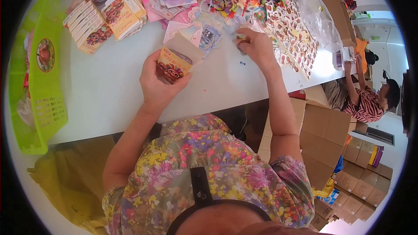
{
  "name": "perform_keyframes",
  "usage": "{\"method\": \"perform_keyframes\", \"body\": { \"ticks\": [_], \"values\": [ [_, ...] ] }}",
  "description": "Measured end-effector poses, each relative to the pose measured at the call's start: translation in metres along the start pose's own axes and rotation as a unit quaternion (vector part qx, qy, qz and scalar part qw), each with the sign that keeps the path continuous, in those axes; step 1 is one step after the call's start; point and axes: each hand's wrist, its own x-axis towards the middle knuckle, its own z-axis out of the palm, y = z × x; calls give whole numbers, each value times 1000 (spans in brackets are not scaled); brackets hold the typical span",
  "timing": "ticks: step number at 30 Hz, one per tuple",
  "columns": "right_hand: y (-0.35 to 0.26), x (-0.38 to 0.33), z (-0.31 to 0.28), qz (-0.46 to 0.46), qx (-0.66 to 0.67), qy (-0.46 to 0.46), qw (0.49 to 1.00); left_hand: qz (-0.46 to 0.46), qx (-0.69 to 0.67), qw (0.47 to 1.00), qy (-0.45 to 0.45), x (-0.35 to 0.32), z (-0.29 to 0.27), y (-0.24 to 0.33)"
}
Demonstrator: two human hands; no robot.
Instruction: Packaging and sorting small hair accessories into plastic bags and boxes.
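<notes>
My left hand is wrapped round a small yellow printed box, its flap standing up and its mouth open at the top. Over the table, my right hand pinches something small between thumb and fingers; what it is I cannot make out. Just below those fingers lies a tiny blue piece. Beyond my hands are pink printed cards and a heap of small colourful trinkets. Sheets of small stickers lie beside my right hand.
Stacked yellow boxes stand at the far left, near a lime-green basket. Clear plastic bags lie at the right. Cardboard cartons stand beside me, and another person works farther along the table.
</notes>
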Motion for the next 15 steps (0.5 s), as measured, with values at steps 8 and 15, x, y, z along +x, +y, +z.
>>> {"method": "perform_keyframes", "body": {
  "ticks": [8, 15],
  "values": [
    [8, 0, -19, 108, 119, 8, 987, -5, -32, 999, -7, 0, 1, 0],
    [32, -21, -31, 101, 45, -18, 994, -19, -44, 999, -13, 0, 2, 5]
  ]
}}
